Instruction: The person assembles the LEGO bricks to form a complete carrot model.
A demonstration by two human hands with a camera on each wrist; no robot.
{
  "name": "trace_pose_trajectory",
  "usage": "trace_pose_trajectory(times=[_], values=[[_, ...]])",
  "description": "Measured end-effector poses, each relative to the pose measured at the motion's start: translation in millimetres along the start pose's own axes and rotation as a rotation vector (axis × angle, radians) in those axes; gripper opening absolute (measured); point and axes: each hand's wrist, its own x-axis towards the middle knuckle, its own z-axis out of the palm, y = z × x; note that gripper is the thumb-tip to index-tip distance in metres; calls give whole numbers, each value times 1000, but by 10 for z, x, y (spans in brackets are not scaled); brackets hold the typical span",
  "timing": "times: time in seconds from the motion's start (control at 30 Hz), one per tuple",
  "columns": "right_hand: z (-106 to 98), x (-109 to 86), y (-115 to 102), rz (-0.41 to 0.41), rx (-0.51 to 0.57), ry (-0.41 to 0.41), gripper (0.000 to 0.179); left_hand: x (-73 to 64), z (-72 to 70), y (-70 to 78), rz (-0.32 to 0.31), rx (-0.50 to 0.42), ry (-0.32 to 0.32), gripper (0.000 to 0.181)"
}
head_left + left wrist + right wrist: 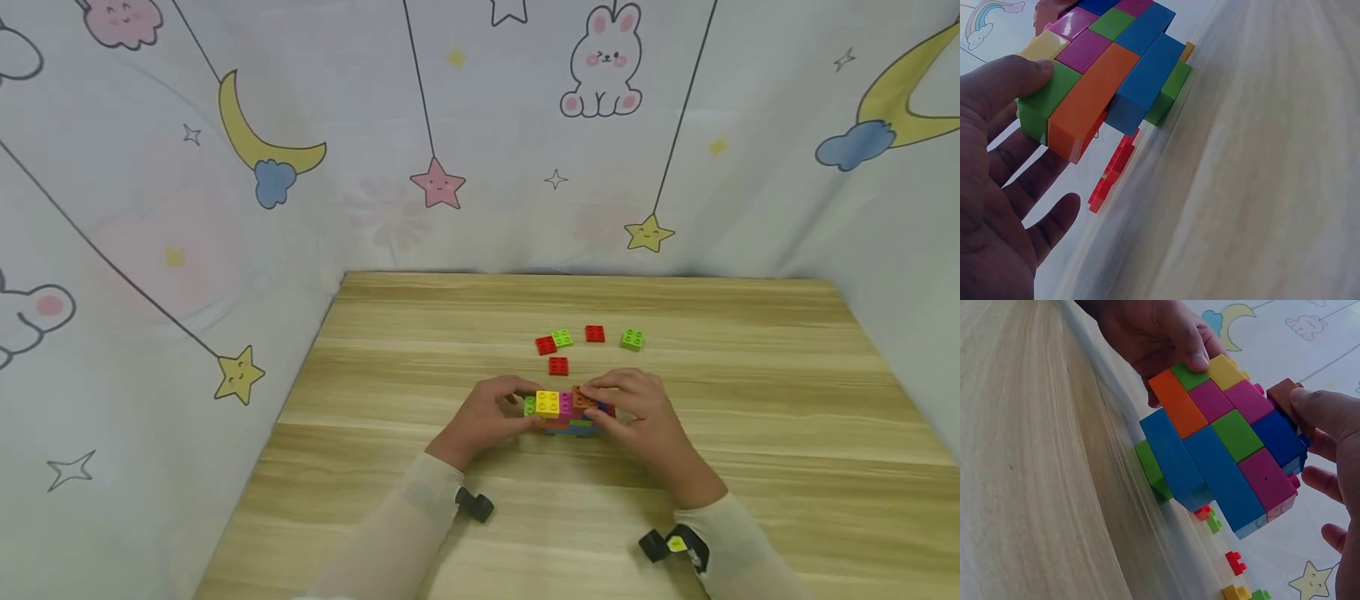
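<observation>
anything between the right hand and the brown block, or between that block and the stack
Nothing visible: the right hand pinches the brown block at the top of the stack, with no loose piece showing between; the loose red bricks lie beyond it.

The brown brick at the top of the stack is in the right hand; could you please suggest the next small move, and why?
I would probably press the brown brick straight down with the right hand, which pinches it, while the left hand steadies the brick stack it grips; the pictures don't clearly show that brick fully seated.
</observation>
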Motion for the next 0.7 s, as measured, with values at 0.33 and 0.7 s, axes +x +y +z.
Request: trace_pose_trajectory(times=[0.33,0.7], values=[[-54,49,-16,-112,-73,-25,31,0,4,10,-3,-1,11,36],[-32,39,-17,-119,-80,-7,32,2,15,9,-35,5,5,35]])
